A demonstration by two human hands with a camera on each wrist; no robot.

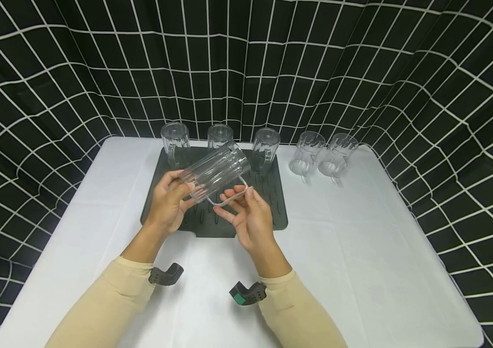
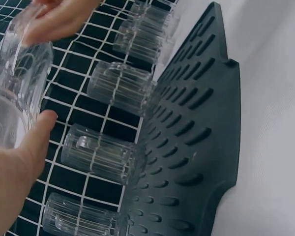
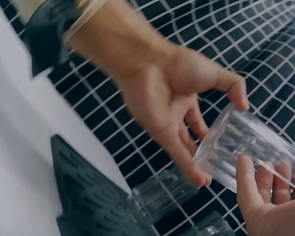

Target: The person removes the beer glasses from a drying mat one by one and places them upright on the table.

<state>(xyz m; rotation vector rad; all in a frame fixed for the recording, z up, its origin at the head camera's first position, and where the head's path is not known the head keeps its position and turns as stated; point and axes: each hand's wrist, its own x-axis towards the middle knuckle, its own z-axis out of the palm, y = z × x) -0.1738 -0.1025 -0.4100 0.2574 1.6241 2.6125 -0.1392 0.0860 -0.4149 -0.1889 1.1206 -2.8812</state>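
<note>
A clear glass mug (image 1: 216,169) is held tilted in the air above a dark ribbed drying mat (image 1: 211,231). My left hand (image 1: 167,203) grips one end of its body, thumb on the near side and fingers around the far side. At the handle, my right hand (image 1: 253,217) pinches with thumb and fingers. The right wrist view shows the left hand (image 3: 162,93) spanning the end of the mug and the right hand's fingers (image 3: 248,182) by the handle. In the left wrist view the mug (image 2: 29,73) is partly cut off.
Three mugs stand upside down along the mat's back edge: left (image 1: 175,134), middle (image 1: 220,133), right (image 1: 268,140). Two more mugs (image 1: 309,152) (image 1: 338,153) stand on the white tablecloth (image 1: 359,251) right of the mat. A black gridded curtain (image 1: 229,72) surrounds the table.
</note>
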